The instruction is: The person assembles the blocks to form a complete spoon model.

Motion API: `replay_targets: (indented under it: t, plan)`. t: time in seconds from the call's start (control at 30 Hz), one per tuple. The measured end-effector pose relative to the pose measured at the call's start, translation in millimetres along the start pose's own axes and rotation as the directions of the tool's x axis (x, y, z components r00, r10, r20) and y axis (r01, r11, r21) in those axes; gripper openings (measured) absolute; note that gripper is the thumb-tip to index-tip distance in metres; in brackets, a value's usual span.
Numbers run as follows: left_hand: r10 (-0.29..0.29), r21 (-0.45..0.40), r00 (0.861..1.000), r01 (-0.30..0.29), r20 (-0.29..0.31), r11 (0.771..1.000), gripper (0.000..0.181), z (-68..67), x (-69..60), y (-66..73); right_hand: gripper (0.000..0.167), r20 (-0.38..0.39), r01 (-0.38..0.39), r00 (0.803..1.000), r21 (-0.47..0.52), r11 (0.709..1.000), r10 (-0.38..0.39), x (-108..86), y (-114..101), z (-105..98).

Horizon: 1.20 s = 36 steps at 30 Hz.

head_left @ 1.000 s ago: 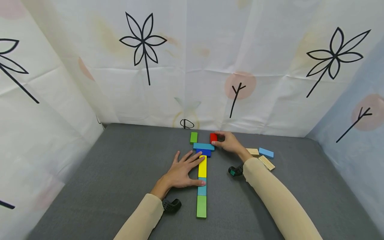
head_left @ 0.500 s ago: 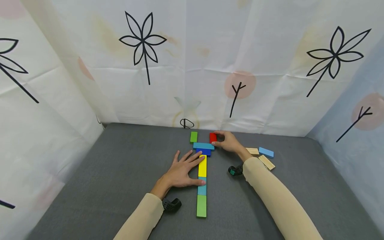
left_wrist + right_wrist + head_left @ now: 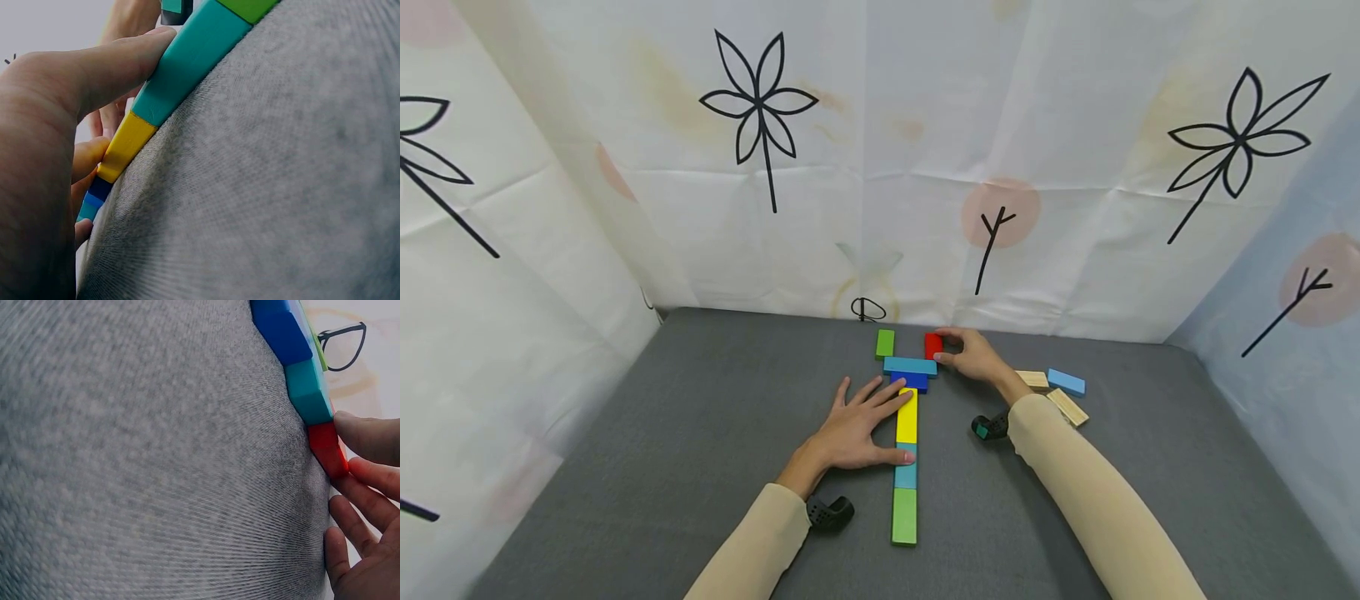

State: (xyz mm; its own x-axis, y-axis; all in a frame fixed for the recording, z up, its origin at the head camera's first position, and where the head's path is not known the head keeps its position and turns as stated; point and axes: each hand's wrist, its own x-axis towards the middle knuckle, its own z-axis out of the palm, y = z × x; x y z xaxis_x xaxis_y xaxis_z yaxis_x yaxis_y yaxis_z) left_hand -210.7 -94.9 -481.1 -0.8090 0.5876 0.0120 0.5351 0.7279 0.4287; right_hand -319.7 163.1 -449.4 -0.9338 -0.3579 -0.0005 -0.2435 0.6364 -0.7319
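Observation:
My left hand (image 3: 852,433) lies spread, its thumb on the teal block (image 3: 906,475) and fingertips on the yellow block (image 3: 907,421) and dark blue block (image 3: 912,382). Below the teal block lies a long green block (image 3: 904,517). A wider light blue block (image 3: 910,366) lies crosswise above the dark blue one. With thumb and fingers my right hand (image 3: 974,358) holds the small red block (image 3: 933,345) at the crosswise block's upper right end. In the right wrist view the red block (image 3: 327,449) touches the teal block (image 3: 307,390). A small green block (image 3: 885,343) stands at the upper left end.
Right of my right hand on the grey table (image 3: 700,400) lie a blue block (image 3: 1066,382) and two plain wooden blocks, one above (image 3: 1032,380) and one tilted (image 3: 1067,407), partly beside my sleeve. A white patterned cloth (image 3: 865,167) hangs behind the table.

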Motion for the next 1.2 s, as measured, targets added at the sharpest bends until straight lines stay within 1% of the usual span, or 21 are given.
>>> replay_targets:
  t: [0.3,0.4,0.6,0.67,0.77,0.97,1.07,1.2]
  plan:
    - [-0.003,-0.006,1.0,0.003,-0.001,1.0,0.096,0.3,-0.3,-0.5,0.051,-0.015,-0.027,1.0,0.0,1.0,0.027,-2.3,-1.5,1.0]
    - [0.001,-0.004,1.0,-0.001,-0.003,1.0,0.095,0.6,-0.7,-1.0,0.051,-0.035,-0.017,0.999,0.013,1.0,0.018,-6.6,-1.4,0.1]
    - [0.011,-0.012,1.0,-0.011,-0.006,1.0,0.096,1.3,-1.2,-1.2,0.053,-0.098,0.027,0.995,0.048,0.998,-0.022,-25.3,-0.3,-8.3]
    - [0.013,-0.015,1.0,-0.013,-0.009,1.0,0.096,1.8,-1.3,-1.4,0.053,-0.119,0.047,0.992,0.057,0.997,-0.04,-34.2,0.5,-13.3]
    - [0.017,-0.019,1.0,-0.017,-0.014,1.0,0.096,2.1,-1.7,-1.4,0.054,-0.171,0.067,0.984,0.057,0.996,-0.056,-49.8,3.9,-20.5]
    - [0.027,-0.02,1.0,-0.027,-0.016,0.999,0.096,2.0,-2.3,-1.2,0.053,-0.296,0.056,0.954,0.059,0.997,-0.036,-89.4,15.2,-31.1]
    - [0.022,-0.016,1.0,-0.022,-0.017,1.0,0.096,2.0,-1.6,-1.8,0.05,-0.365,0.054,0.93,0.034,0.998,-0.038,-108.8,21.1,-33.9]
    - [0.017,-0.016,1.0,-0.017,-0.012,1.0,0.096,2.1,-0.7,-2.1,0.046,-0.458,0.048,0.887,-0.032,0.998,-0.057,-131.9,28.9,-35.1]
